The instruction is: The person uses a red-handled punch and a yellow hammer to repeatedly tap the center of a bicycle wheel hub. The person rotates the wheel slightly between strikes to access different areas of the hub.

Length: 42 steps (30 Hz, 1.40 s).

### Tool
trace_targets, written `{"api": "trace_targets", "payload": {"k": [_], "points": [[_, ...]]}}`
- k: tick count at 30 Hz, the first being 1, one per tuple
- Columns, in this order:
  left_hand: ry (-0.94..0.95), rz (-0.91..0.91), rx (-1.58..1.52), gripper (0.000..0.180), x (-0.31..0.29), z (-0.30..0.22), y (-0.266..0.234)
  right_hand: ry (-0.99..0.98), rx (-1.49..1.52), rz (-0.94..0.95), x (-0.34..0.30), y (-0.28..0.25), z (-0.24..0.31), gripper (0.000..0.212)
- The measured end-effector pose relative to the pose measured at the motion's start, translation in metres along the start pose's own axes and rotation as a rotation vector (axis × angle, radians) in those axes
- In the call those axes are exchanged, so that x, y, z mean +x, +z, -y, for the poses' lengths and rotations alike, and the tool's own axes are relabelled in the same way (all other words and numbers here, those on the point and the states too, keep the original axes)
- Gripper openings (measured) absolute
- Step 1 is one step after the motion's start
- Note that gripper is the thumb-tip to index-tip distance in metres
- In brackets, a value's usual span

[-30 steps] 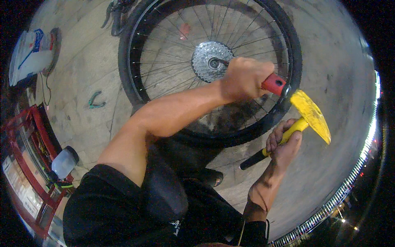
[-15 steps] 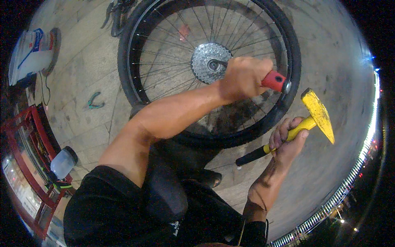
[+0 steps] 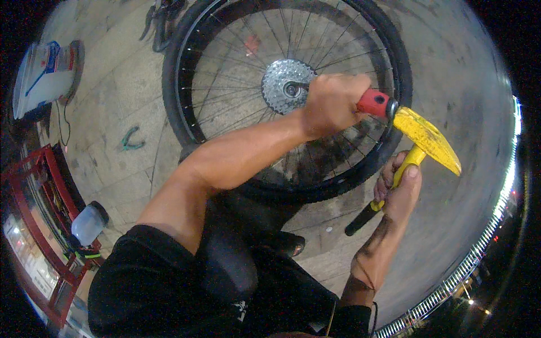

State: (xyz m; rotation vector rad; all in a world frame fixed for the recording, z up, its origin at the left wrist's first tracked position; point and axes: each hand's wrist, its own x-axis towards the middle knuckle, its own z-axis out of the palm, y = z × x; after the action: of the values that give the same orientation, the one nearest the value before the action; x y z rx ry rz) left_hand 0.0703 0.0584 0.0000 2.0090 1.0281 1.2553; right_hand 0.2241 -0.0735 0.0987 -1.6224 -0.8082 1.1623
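Observation:
A bicycle wheel (image 3: 176,101) stands in front of me, its silver cassette (image 3: 276,90) facing up at me. My left hand (image 3: 338,101) is closed around the red handle of a screwdriver (image 3: 373,102). The dark shaft reaches left to the middle of the cassette; its tip is too small to make out. In my right hand (image 3: 401,180) is a yellow hammer (image 3: 426,137), gripped partway along its handle with the black end sticking out below. The hammer's face is at the metal cap of the screwdriver; I cannot tell whether they touch.
Green-handled pliers (image 3: 133,139) lie on the paved floor (image 3: 124,180) to the left. A white bucket (image 3: 48,76) stands at the far left. Below it are a red metal frame (image 3: 51,191) and a clear plastic container (image 3: 89,224). Black bicycle parts (image 3: 163,25) show at the top.
The hammer has swung up and left, and its head now meets or nearly meets the screwdriver's cap. My left hand and the wheel have hardly moved.

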Motion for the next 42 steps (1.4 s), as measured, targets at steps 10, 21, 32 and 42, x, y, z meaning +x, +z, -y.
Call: {"api": "trace_targets", "payload": {"k": [10,21,32,42], "points": [[-0.051,0.003,0.014,0.025,0.005,-0.003,0.002,-0.010,-0.015,-0.017,0.010,0.002,0.031,0.045],[-0.070,-0.053,-0.019,0.026,0.009,-0.001,-0.002,0.055,-0.325,0.009,0.017,0.003,0.047,0.045],[-0.016,-0.116,0.005,0.028,0.014,0.000,0.001,0.082,-0.212,-0.013,0.021,0.007,0.042,0.044],[-0.135,-0.124,0.032,0.038,0.018,0.006,0.001,0.083,-0.055,-0.017,0.031,0.014,0.045,0.047]]}}
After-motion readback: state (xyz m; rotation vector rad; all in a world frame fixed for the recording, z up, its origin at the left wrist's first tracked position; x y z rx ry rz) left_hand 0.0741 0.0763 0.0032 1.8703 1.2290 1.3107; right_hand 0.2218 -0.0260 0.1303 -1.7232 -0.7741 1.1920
